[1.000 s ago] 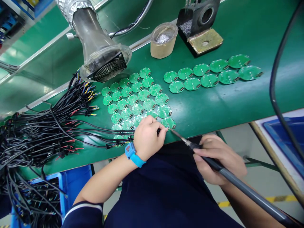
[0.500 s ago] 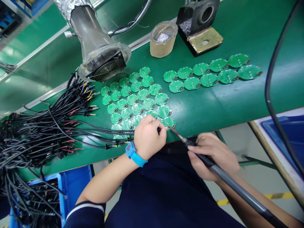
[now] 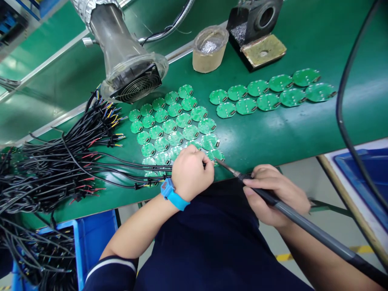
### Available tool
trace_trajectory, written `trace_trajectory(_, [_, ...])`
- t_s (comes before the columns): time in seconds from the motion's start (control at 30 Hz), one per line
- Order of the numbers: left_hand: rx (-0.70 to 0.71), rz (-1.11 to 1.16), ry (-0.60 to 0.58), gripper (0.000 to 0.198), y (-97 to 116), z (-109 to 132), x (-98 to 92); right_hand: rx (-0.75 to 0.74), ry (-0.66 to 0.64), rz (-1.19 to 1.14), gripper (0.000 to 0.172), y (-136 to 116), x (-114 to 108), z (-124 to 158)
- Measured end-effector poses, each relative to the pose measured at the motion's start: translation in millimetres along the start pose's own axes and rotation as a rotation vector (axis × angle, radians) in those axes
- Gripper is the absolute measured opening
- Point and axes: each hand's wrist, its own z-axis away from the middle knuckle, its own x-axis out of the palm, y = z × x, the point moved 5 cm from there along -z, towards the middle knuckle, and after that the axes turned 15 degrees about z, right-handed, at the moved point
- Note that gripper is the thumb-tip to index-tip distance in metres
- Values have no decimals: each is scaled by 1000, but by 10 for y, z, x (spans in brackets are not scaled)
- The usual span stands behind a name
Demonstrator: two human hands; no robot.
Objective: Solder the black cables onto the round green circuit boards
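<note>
Head view: boards (image 3: 257,87) line bench (image 3: 273,135) above grey floor (image 3: 341,227)

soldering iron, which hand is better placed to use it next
Likely right: the right hand grips the soldering iron, its tip close to a board; cables run into the closed left hand.
</note>
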Motion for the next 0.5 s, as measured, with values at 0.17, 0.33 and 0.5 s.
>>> trace_trajectory(0.17, [15, -31, 38, 18, 20, 23, 17, -45, -32, 27, 23, -27, 24, -11])
trace_trajectory(0.33, [6, -81, 72, 17, 26, 33, 39, -38, -22, 2, 25, -1, 17, 26])
trace_trajectory(0.5, [-31, -97, 55, 17, 24, 28, 50, 38, 61, -81, 29, 72, -60, 62])
